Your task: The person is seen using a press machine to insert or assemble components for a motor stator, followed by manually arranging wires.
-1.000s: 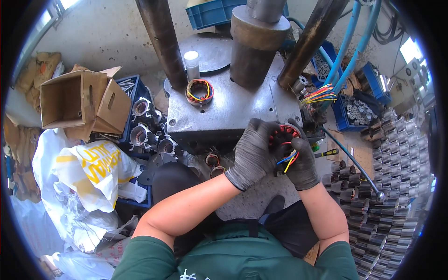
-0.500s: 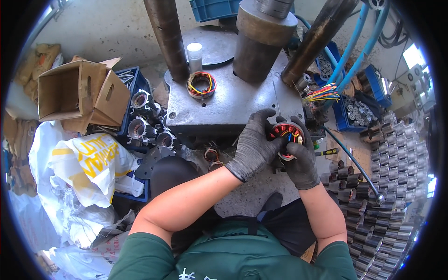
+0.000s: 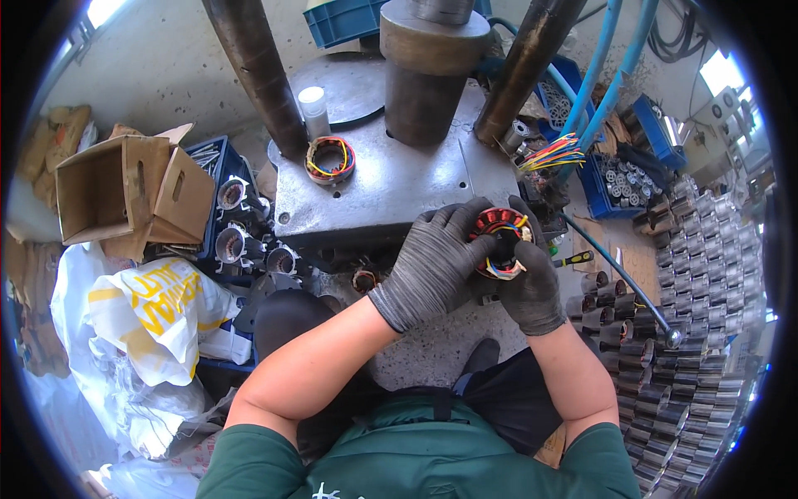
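Observation:
A motor stator (image 3: 497,219), a ring with red windings and yellow, blue and white wires, is held over the front edge of a steel press bed (image 3: 399,193). My left hand (image 3: 428,264), in a grey knit glove, grips its left side with the fingers behind it. On its right side, my gloved right hand (image 3: 534,287) is closed too, thumb at the inner opening. The fingers partly cover the ring. A second wound stator (image 3: 331,160) with yellow and red wires lies on the bed by a white-capped container (image 3: 314,112).
Dark steel columns (image 3: 256,79) and a thick ram (image 3: 428,83) rise from the bed. Motor housings (image 3: 233,245) and a cardboard box (image 3: 108,191) stand left. Stacked metal cylinders (image 3: 698,299) fill the right, near a ball-ended lever (image 3: 623,283) and a screwdriver (image 3: 575,259).
The stator has turned in my hands, so its red windings and wires face differently. Both hands keep hold of it. The whole view has shifted slightly, with the press now further left.

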`<state>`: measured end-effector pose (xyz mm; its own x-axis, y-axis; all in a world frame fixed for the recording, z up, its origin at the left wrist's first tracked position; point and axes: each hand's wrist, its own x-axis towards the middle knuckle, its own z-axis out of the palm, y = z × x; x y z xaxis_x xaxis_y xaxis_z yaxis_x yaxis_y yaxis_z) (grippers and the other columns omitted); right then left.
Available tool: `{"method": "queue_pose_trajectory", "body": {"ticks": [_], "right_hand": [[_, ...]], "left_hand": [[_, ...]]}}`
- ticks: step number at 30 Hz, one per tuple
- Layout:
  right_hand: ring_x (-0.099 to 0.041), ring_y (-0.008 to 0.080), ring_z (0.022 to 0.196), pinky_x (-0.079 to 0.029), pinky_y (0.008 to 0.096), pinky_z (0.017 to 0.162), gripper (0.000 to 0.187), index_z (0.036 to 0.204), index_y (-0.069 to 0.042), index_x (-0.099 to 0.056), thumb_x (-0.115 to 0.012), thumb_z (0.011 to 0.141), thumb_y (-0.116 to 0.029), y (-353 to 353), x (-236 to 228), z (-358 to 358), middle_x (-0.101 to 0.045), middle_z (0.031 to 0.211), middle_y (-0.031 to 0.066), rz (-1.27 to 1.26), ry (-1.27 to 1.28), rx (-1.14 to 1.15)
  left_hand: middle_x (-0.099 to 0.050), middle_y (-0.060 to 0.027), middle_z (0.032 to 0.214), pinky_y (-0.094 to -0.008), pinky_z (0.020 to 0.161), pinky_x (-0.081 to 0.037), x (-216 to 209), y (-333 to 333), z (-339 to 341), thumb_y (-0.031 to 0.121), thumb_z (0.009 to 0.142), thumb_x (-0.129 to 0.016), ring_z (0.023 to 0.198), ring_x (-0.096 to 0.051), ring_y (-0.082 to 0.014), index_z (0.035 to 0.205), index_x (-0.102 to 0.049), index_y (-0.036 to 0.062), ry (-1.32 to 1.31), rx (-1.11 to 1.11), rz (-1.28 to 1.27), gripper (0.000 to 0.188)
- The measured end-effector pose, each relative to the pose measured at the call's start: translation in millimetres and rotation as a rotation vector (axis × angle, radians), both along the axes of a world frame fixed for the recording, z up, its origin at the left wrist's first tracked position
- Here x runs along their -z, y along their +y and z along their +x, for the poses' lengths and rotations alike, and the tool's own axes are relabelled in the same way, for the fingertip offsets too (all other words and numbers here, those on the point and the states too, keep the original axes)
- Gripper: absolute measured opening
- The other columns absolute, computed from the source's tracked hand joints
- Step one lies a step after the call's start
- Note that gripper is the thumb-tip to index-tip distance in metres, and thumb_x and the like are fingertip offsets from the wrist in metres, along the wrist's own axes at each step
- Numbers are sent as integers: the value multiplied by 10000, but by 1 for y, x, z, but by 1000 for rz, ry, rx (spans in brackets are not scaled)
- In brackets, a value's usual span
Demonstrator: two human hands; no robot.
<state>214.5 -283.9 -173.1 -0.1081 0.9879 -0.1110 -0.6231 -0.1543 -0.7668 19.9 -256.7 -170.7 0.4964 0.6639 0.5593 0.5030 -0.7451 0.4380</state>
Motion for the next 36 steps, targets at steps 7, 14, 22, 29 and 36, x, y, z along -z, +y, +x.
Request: {"method": "queue_pose_trajectory", "body": {"ticks": [7, 14, 22, 29, 36], "right_hand": [[-534, 269, 1450, -483, 442, 1210, 1263, 1696, -118, -316, -1029, 657, -37, 16, 6, 27, -514, 1586, 145, 469, -515, -199], [-614, 206, 1288, -512, 395, 1131, 1039, 1572, -54, -475, -1017, 704, -231, 8, 2, 25, -623, 1405, 107, 362, -440, -188], [-642, 193, 1136, -546, 383, 1006, 847, 1437, -28, -550, -918, 709, -256, 7, 3, 17, -642, 1245, 91, 648, -571, 46], [-610, 250, 1262, -507, 407, 1089, 946, 1563, -30, -427, -894, 775, -268, 15, -18, 17, -590, 1378, 151, 752, -448, 154], [-560, 271, 1381, -435, 429, 1190, 913, 1673, -24, -305, -803, 926, -190, 27, -21, 27, -540, 1537, 193, 750, -462, 387]], "left_hand": [[-623, -248, 1362, -552, 1035, -522, 13, 8, -11, 485, 765, -919, 1202, -627, -463, 1195, -702, 121, -136, 94, -25, 604], [-616, -221, 1339, -516, 1029, -524, 13, -1, -9, 542, 804, -912, 1192, -623, -435, 1287, -681, 113, -162, 127, -82, 686], [-582, -146, 1359, -426, 1066, -551, 2, -17, 7, 269, 779, -1003, 1237, -636, -329, 1286, -701, 122, -359, 147, -204, 608], [-581, -174, 1441, -460, 1091, -538, -71, -3, 14, 175, 761, -986, 1287, -627, -368, 1198, -738, 121, -304, 200, -366, 506], [-632, -160, 1406, -411, 1032, -582, -177, 123, 1, 215, 866, -887, 1203, -684, -297, 1325, -714, 94, 63, 16, 219, 505]]}}
